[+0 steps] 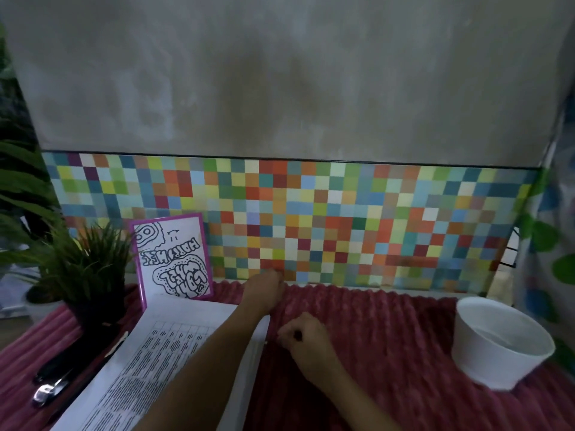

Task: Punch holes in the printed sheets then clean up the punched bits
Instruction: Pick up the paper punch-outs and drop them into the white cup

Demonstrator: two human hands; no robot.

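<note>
The worktop [389,353] is covered in ribbed red cloth, in whose grooves punched bits could be lost. The printed sheets [174,353] are laid lower left. Open room is left toward the white bowl [485,359], easily tipped near the right edge. The left hand [264,287] is stretched to the far edge, its fingers unclear. The right hand [303,335] is curled beside the sheets.

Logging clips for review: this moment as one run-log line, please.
phase: likely cleanup | left hand: at red cloth far edge | right hand: curled, on cloth beside printed sheets, hold unclear | white bowl: right, untouched
</note>
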